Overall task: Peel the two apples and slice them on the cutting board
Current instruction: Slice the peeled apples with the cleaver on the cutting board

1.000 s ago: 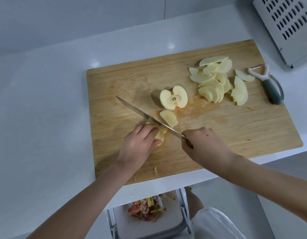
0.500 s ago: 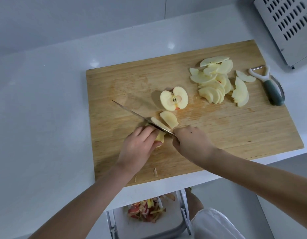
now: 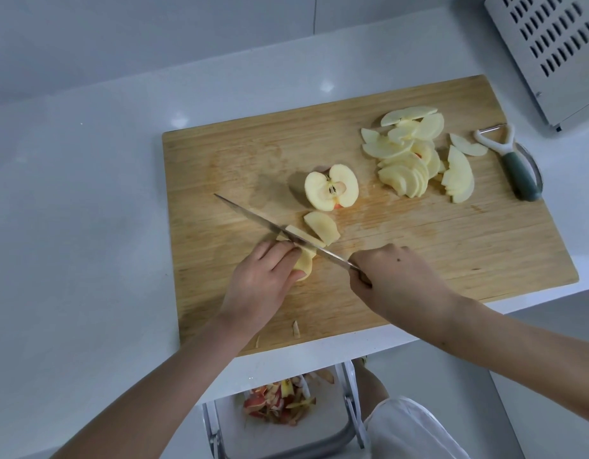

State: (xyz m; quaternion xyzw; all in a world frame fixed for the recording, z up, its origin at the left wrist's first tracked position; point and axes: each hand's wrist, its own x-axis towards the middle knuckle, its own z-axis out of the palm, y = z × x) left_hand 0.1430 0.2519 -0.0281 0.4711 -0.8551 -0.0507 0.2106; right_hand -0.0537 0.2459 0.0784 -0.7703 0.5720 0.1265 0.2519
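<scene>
The person is standing at the white tabletop (image 3: 87, 193), working over a wooden cutting board (image 3: 220, 167) that is lying along its near edge. The left hand (image 3: 263, 279) is pressing down on a peeled apple piece (image 3: 304, 263) near the front middle of the board, its fingers curled over the top and the thumb tucked in against the side. The right hand (image 3: 395, 279) is wrapped tight round the handle of a knife (image 3: 253, 215), and most of the handle is hiding inside the fist. The long blade is running slantwise up and to the left, passing just past the left fingertips and cutting into the end of that piece. A thin slice (image 3: 303, 235) is leaning against the far side of the blade, and a couple of fallen slices (image 3: 321, 226) are lying just beyond it.

Further back, an apple half (image 3: 331, 187) is sitting cut side up, its core and seeds showing. A heap of finished slices (image 3: 409, 160) is lying toward the far right corner of the board. A peeler (image 3: 518, 170) with a dark green handle is resting at the board's right edge. Two small peel scraps (image 3: 296, 327) are lying at the front edge.

Below the tabletop, a bin (image 3: 319, 435) is holding red and yellow peelings (image 3: 279, 402). A white perforated panel (image 3: 544, 44) is showing at the top right corner.
</scene>
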